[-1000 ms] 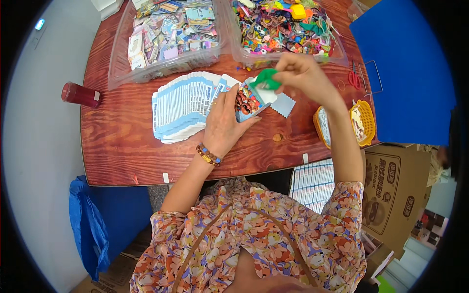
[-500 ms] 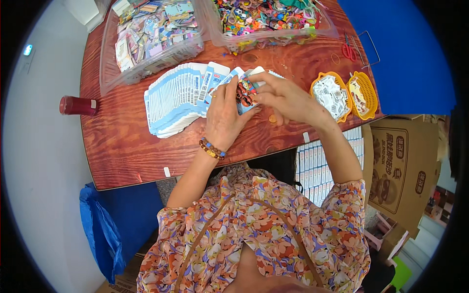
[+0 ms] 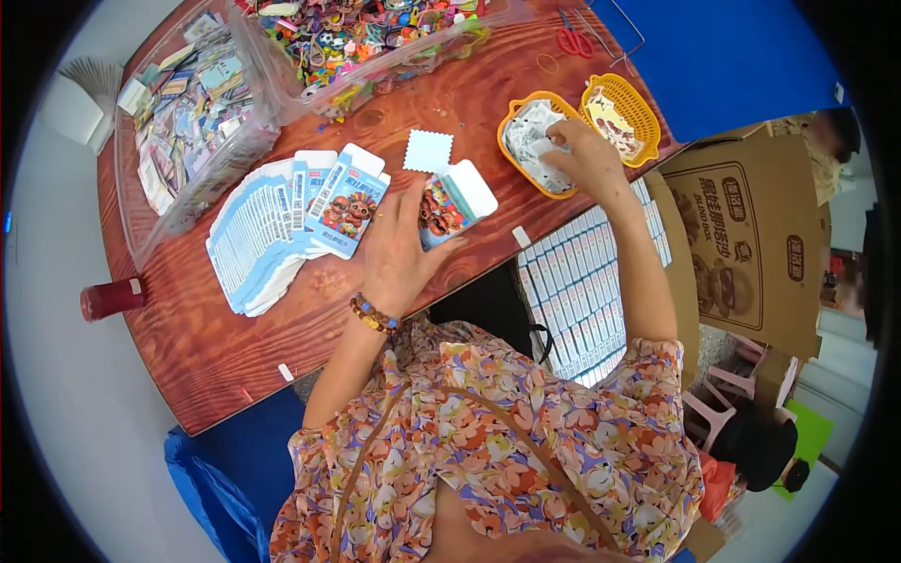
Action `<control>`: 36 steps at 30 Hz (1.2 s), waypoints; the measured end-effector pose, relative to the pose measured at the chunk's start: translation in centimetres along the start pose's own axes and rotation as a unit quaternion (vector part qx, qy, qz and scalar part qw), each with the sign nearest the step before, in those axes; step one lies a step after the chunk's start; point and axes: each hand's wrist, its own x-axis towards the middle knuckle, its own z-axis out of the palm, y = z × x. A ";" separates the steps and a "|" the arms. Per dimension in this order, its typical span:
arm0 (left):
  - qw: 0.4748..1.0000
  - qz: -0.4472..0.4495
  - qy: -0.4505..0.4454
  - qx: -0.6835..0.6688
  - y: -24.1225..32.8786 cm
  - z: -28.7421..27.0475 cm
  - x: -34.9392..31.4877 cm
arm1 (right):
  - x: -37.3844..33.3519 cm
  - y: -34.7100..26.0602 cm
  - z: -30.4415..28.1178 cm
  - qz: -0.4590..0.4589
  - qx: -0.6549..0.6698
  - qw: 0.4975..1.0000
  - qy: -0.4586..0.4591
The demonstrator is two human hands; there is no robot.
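My left hand is closed around a small picture box, holding it upright on the table with its white top flap folded open. My right hand is over a yellow basket, fingers curled down among small white packets. What the fingertips pinch there is too small to make out. Left of my left hand lies a fanned row of flat light-blue boxes, with one picture front on top. A pale-blue card with scalloped edges rests just beyond the held box.
Two clear plastic bins stand at the back, one with cards, one with colourful trinkets. Another yellow basket holds printed pieces. Red scissors lie beyond it. A red jar sits left; a cardboard carton stands right.
My right hand has left the box and moved right into the yellow basket. My left hand keeps the box, whose open flap now shows. The view has turned and shifted rightward.
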 end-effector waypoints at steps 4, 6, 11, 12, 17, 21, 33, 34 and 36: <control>0.999 0.007 -0.031 0.020 1.1 0.5 0.4 | 0.7 1.0 0.9 -0.019 -0.031 0.999 -0.001; 0.999 -0.001 -0.037 0.024 1.4 0.4 0.5 | 1.0 1.7 0.8 -0.035 -0.023 0.999 0.000; 0.999 -0.008 -0.040 0.018 1.3 0.5 0.6 | 0.8 1.6 -0.6 0.103 0.274 0.956 -0.024; 0.999 -0.009 -0.045 0.018 1.4 0.5 0.8 | 1.0 2.8 -0.1 0.112 0.310 0.944 -0.023; 0.998 0.022 -0.043 0.032 1.6 0.8 1.6 | 0.7 3.4 -0.3 0.093 0.483 0.870 -0.030; 0.997 0.026 -0.048 0.050 1.6 1.3 2.6 | -0.5 0.6 -1.2 0.080 0.526 0.846 -0.038; 0.996 0.030 -0.017 0.081 1.9 1.6 3.0 | -1.5 -5.0 -1.0 0.026 0.450 0.889 -0.085; 0.996 0.029 -0.015 0.085 1.9 1.6 3.0 | -1.7 -5.7 -1.2 0.025 0.450 0.888 -0.085; 0.996 0.027 -0.014 0.088 1.8 1.6 3.0 | -2.1 -6.8 -1.7 0.020 0.377 0.923 -0.076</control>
